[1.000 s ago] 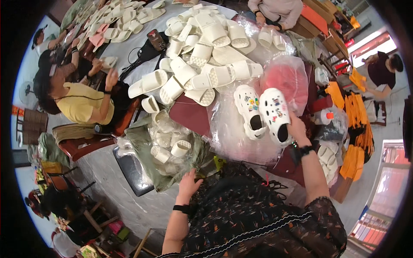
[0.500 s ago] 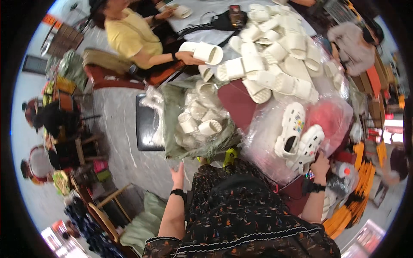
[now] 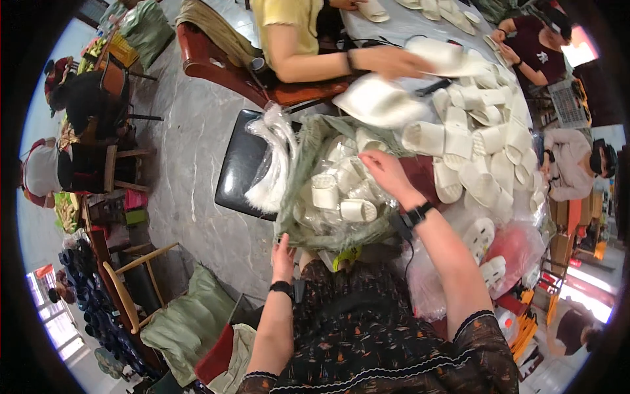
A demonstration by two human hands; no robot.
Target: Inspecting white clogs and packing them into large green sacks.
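Observation:
A green woven sack [image 3: 293, 226] stands in front of me with its mouth wide. Inside are several cream slide slippers [image 3: 325, 190], many in clear plastic. My right hand [image 3: 388, 175] reaches over the sack, fingers stretched to the left beside a wrapped slipper [image 3: 371, 139]; nothing shows in it. At the sack's near left edge is my left hand [image 3: 282, 259], its fingers extended against the rim. Whether they pinch the fabric is hard to see, but they look unclosed. White clogs [image 3: 479, 238] lie on clear plastic right of my right forearm.
Loose cream slippers [image 3: 485, 141] are heaped on the table at the right. A person in yellow [image 3: 285, 39] moves blurred slippers just beyond the sack. A black stool [image 3: 237, 164] bearing plastic bags stands left of it. Behind my left arm lies a stuffed green sack [image 3: 190, 322].
My right hand has left the white clogs and swung left over the sack. My left hand has come up to the sack's rim. The view has turned, and the other person's hand is closer.

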